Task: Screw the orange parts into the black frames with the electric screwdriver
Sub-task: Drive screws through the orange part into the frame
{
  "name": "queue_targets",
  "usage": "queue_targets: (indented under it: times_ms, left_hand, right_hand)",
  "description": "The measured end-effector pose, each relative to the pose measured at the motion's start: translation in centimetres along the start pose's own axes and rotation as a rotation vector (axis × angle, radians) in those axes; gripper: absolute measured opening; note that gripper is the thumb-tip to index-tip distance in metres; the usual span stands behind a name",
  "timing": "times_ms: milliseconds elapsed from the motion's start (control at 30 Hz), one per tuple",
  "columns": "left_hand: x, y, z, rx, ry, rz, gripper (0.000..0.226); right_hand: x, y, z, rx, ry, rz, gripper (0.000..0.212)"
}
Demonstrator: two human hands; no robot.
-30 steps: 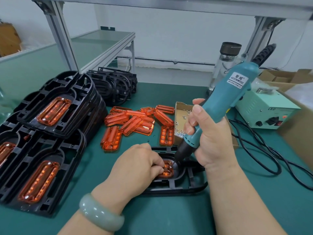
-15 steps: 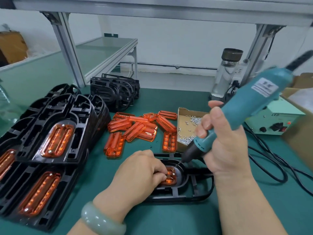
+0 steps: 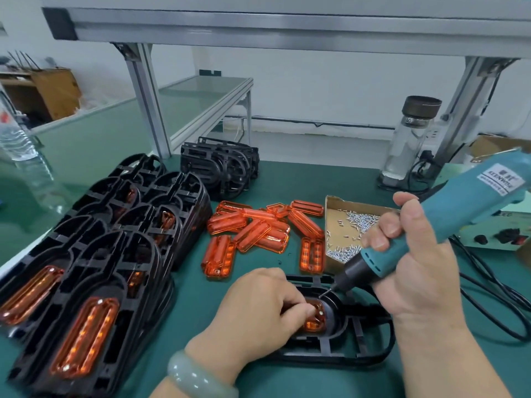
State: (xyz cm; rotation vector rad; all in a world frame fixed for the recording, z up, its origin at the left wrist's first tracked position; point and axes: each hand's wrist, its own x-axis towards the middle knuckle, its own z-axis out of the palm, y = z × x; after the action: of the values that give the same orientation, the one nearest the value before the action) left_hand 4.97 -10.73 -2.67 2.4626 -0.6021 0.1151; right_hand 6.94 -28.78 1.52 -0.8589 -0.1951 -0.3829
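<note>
Pins orange part (image 3: 315, 321) in black frame (image 3: 344, 359) at desk (image 3: 301, 182) front-centre w/ L hand (image 3: 258, 308), fingers curled on it; grips tilted electric screwdriver (image 3: 448, 214) in R hand (image 3: 413, 271), bit tip just above part.

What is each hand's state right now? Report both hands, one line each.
Left hand: closed, fingers curled on the orange part seated in the black frame.
Right hand: closed around the electric screwdriver, bit angled down toward the part.

Brand "KEENWISE" on the white label (image 3: 501, 180) of the electric screwdriver (image 3: 448, 222)
</note>
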Motion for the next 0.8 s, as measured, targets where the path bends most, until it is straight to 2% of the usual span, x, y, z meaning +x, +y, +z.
queue_targets:
  times_ms: [567, 633, 733, 800]
  left_hand:
    - [0.0, 0.2, 0.1, 0.067, 0.084, -0.027, 0.033]
    - [0.0, 0.3, 0.0, 0.061, 0.062, -0.018, 0.040]
    - [0.1, 0.7, -0.1, 0.103, -0.047, 0.008, 0.062]
    - [0.1, 0.9, -0.1, 0.093, -0.094, 0.007, 0.062]
  right_hand:
    - [0.1, -0.1, -0.5, -0.015, 0.026, 0.011, 0.010]
    - [0.2, -0.3, -0.7, -0.016, 0.032, 0.021, 0.011]
    - [0.4, -0.9, -0.8, 0.007, 0.060, 0.026, 0.020]
    - [0.5, -1.3, -0.8, 0.033, 0.096, 0.015, 0.020]
